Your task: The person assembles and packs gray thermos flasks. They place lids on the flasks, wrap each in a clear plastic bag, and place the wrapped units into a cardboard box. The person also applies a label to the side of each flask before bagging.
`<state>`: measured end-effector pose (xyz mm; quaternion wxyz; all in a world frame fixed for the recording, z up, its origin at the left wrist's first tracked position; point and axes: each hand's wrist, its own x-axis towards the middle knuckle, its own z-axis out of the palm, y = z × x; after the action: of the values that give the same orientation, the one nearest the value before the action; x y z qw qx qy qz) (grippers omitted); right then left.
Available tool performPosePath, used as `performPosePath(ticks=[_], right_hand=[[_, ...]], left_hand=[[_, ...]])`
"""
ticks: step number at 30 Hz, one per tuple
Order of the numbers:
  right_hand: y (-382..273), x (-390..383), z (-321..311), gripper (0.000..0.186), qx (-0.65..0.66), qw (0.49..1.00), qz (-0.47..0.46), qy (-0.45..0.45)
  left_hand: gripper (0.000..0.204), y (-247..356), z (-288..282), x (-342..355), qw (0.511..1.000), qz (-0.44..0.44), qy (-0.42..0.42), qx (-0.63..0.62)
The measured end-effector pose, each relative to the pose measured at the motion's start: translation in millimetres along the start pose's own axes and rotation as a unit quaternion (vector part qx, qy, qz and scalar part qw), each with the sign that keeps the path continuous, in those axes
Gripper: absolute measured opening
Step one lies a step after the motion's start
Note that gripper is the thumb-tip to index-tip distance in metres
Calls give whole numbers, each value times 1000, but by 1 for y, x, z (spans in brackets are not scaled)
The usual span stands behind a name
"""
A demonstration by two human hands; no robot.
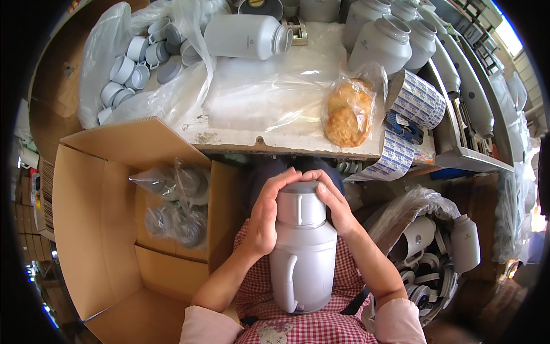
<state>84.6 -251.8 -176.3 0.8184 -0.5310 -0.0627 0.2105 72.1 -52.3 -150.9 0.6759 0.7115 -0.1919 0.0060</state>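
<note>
A grey flask (303, 264) with a side handle stands upright on my lap against a red checked apron. A lighter cup-like lid (301, 206) with a small handle and a dark rim sits on its top. My left hand (268, 212) is wrapped against the left side of that lid, fingertips curved over its top. My right hand (333, 209) presses round the right side, fingers meeting the top edge near the left hand's fingers.
An open carton (97, 223) with bagged flasks is left. The bench (229, 143) holds bagged cups (137, 51), flasks (240, 37), a bread bag (348, 112) and label rolls (415, 97). A lined bin (424, 269) of flask parts is right, beside a metal rack (475, 160).
</note>
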Motion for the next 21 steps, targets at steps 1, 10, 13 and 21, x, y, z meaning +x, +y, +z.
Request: performPosePath(ticks=[1, 10, 13, 21], right_hand=[[4, -2, 2, 51, -17, 1000, -10, 1], [-33, 29, -1, 34, -334, 941, -60, 14], [-65, 111, -14, 17, -460, 856, -200, 123], [-42, 234, -32, 25, -623, 746, -229, 43]], left_hand=[[74, 3, 1, -2, 1000, -14, 9, 17], [55, 0, 1, -20, 994, -75, 83, -4], [49, -5, -5, -4, 998, -51, 37, -13], [50, -14, -52, 30, 997, -33, 64, 6]])
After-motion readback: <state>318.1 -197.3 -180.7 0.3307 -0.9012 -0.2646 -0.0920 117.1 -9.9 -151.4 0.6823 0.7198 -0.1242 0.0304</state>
